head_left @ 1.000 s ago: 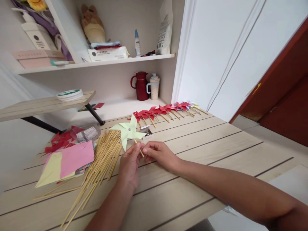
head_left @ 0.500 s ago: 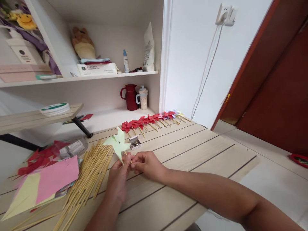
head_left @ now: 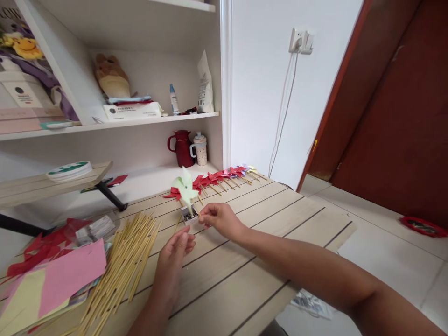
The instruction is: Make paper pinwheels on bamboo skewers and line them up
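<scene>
A pale green paper pinwheel (head_left: 186, 188) stands up off the table, its stick pinched between the thumb and fingers of my right hand (head_left: 220, 219). Below its blades sits a small white box (head_left: 192, 221) of metal pins, partly covered by the lowest blade. My left hand (head_left: 176, 247) is apart from the pinwheel, nearer to me, with fingers loosely bent and nothing visible in them. Red pinwheels (head_left: 217, 177) lie in a row along the back of the table, with lilac and yellow ones at the far end.
Many thin wooden sticks (head_left: 119, 266) lie in a heap left of my hands. Beside them are pink and yellow paper sheets (head_left: 72, 275) and red paper pieces (head_left: 45, 247). A low wooden stand (head_left: 84, 179) and a dark red jug (head_left: 183, 149) are behind.
My left hand has let go of the pinwheel's stick. My right hand has carried the pinwheel slightly forward and right, over the pin box. The camera view has shifted to the right.
</scene>
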Demonstrator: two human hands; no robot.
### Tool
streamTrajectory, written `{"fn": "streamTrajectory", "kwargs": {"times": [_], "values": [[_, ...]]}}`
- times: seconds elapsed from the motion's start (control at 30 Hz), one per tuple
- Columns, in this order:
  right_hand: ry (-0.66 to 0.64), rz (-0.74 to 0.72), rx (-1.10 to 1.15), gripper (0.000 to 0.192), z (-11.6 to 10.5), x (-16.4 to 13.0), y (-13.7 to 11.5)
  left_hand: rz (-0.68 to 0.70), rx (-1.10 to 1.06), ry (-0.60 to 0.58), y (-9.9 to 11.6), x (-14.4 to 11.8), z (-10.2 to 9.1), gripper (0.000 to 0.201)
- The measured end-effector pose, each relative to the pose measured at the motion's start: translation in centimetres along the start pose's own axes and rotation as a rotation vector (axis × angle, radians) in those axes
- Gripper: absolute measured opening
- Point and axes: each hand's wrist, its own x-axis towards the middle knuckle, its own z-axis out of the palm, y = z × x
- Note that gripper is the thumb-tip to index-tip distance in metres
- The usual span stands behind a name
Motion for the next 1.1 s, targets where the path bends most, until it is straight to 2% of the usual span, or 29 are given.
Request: {"fn": "streamTrajectory", "kwargs": {"times": [0.07,0.13,0.17,0.3,0.37,0.47,0.7,1.1], "values": [[0.082,-0.033,-0.11,0.011,-2.8,0.6,-0.4,0.022,0.056,-0.01,-0.1,0.0,0.0,0.063],[0.206,-0.029,-0.332,0.01,-6.1,1.3,-0.6,0.041,0.107,-0.014,-0.1,-0.1,0.1,0.063],[0.277,-0.002,-0.486,0.01,-7.8,1.6,-0.6,0.049,0.136,-0.019,-0.1,-0.2,0.2,0.062],[0.463,0.106,-0.697,0.014,-14.6,2.9,-0.2,0.068,0.247,-0.054,0.0,-0.4,0.6,0.055],[0.543,0.191,-0.805,0.016,-17.3,3.5,0.3,0.07,0.274,-0.066,-0.1,-0.5,0.7,0.052],[0.64,0.299,-0.972,0.02,-20.0,4.3,1.2,0.073,0.323,-0.08,-0.3,-0.4,0.7,0.051],[0.661,0.441,-1.208,0.027,-22.4,6.2,3.7,0.06,0.43,-0.072,-0.6,-0.3,0.6,0.054],[0.556,0.469,-1.414,0.029,-23.7,8.4,6.0,0.107,0.492,-0.137,-0.7,-0.1,0.5,0.054]]}}
